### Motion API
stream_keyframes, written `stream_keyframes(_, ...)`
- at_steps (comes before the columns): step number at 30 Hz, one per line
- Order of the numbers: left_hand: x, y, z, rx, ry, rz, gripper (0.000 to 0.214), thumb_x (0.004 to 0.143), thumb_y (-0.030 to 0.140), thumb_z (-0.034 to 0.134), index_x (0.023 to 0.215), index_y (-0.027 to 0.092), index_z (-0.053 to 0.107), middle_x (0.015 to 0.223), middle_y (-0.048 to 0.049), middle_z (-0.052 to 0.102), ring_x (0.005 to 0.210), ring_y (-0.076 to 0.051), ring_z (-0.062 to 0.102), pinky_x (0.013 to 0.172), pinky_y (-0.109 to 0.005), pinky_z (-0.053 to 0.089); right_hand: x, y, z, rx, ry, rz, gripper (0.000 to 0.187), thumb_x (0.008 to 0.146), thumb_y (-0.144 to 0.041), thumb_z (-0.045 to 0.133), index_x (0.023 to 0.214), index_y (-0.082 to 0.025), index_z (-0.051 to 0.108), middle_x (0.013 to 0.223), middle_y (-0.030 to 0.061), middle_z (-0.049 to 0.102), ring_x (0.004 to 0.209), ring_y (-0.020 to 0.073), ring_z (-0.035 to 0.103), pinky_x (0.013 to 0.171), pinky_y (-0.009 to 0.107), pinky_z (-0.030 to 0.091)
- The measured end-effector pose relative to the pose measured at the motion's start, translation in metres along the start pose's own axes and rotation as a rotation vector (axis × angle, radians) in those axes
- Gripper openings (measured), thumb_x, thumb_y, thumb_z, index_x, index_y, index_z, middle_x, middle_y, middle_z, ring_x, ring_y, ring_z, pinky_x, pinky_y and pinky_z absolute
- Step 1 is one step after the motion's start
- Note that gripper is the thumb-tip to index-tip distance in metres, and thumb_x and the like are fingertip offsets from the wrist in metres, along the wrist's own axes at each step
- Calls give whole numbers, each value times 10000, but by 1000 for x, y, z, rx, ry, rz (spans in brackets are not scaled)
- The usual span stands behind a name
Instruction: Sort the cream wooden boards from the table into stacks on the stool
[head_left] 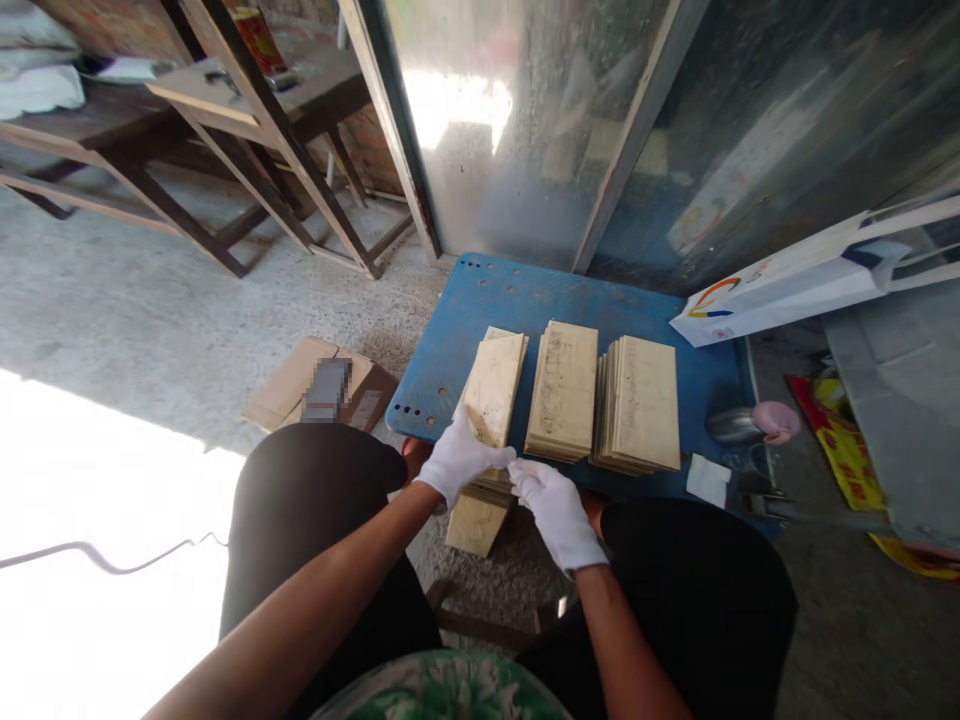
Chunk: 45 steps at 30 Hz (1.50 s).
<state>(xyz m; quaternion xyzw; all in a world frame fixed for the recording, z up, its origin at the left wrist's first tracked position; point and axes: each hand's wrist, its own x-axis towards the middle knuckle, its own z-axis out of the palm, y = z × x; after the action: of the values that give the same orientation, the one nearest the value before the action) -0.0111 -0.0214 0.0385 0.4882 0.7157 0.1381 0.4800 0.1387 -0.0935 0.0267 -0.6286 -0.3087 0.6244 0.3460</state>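
Both hands wear white gloves. My left hand (463,458) lies at the near end of the left stack of thin pale boards (495,375), its fingers along the left edge and its thumb stretched out to the right. Close to that thumb's tip is my right hand (553,508), fingers drawn together; whatever they may pinch is hidden. Two more board stacks stand to the right, a middle stack (564,385) and a right stack (641,400) whose boards lean in a fan. Below my hands, between the knees, further pale boards (478,522) sit lower down.
The stacks rest on a blue table (450,340). At its right are a white paper bag (787,285), a metal cup with a pink lid (739,425) and a white paper piece (707,480). A cardboard box (289,375) lies on the floor at left. Glass panels (517,190) stand behind.
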Motion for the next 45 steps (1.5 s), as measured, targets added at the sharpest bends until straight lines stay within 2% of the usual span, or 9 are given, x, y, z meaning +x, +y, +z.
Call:
stream_keyframes(3,-30,0,1,18,-11,73,1041,470,427,868,1354,200,366,1119,-99,644,1043,-257,617,887,-326,477,-5,-17,-4,235,1,37,565,703,-578,702,1083,-161,677,1030,96,722,920,231,681,863,379,521)
stream_keyframes(7,-62,6,7,158,21,88,1193,505,471,826,1484,192,203,1282,-132,552,1187,-299,541,977,-358,430,-9,-35,-20,374,22,1,563,742,-620,655,1084,-173,676,1091,100,705,972,223,669,895,371,508)
stream_keyframes(12,-86,9,15,287,15,176,1187,532,453,775,1503,151,163,1403,-142,439,1280,-299,455,1040,-347,389,-10,-35,-38,470,95,-69,545,763,-615,643,1109,-194,662,1114,94,701,1004,227,664,900,373,514)
stream_keyframes(18,-98,2,26,347,-23,229,1209,514,448,778,1503,162,145,1460,-136,364,1308,-297,422,1045,-334,396,-14,-31,-40,485,60,-111,506,743,-587,678,1057,-190,652,1079,82,712,1026,241,656,853,377,542)
stream_keyframes(27,-107,-4,31,396,1,325,1183,532,451,763,1499,155,149,1395,-154,409,1267,-317,449,1015,-367,422,-12,-28,-40,578,103,-61,465,687,-520,756,975,-173,643,913,77,739,945,248,684,801,377,568)
stream_keyframes(35,-102,-19,41,366,-38,327,1330,496,465,793,1509,109,9,1441,-198,319,1349,-337,346,1072,-372,368,-10,-19,-38,522,115,-62,478,685,-506,755,1007,-168,655,951,70,736,930,232,683,815,377,558)
stream_keyframes(39,-93,-13,24,324,-18,328,1276,558,541,761,1514,115,31,1490,-184,276,1375,-303,322,1102,-349,339,-8,-11,-34,442,98,-92,503,685,-532,742,1003,-149,668,955,76,735,922,223,676,848,373,539)
stream_keyframes(43,-70,24,-17,492,79,366,949,740,484,654,1508,161,199,1539,-128,250,1391,-290,302,1126,-340,294,-10,-8,-24,422,38,-94,513,667,-508,759,1024,-149,680,998,72,731,921,216,671,880,385,525)
stream_keyframes(45,-58,47,-38,618,45,470,815,789,432,616,1495,222,267,1532,-66,295,1390,-279,300,1138,-342,260,-12,-7,-19,406,31,-99,521,639,-497,778,1014,-147,689,1055,77,720,972,217,658,920,386,507)
